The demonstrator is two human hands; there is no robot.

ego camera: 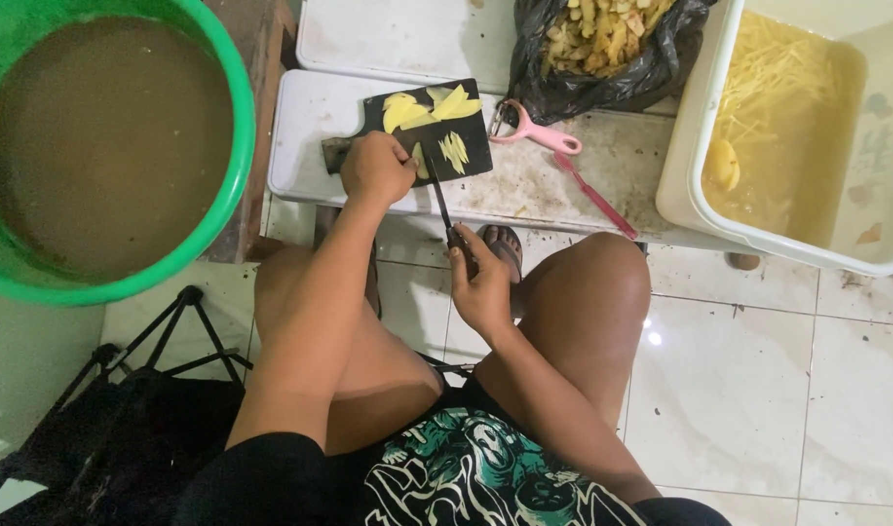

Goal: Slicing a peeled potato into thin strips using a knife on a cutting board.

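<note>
Cutting board (471, 136) mid-job: left hand (376, 168) pins potato, right hand (480, 287) clasps knife (438, 195); slices (429, 107) uncut, sticks (454, 149) done beside blade.

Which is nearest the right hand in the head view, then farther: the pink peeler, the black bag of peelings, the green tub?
From the right hand:
1. Pink peeler, on the low table, up and right.
2. Black bag of peelings, behind the peeler.
3. Green tub, far left.

A crumpled black plastic bag (602, 68) sits at the top of the view (its mouth open, full of pale yellow peelings). It lies between the black cutting board (437, 127) and the white tub (695, 146). No labels, signs or screens show.
</note>
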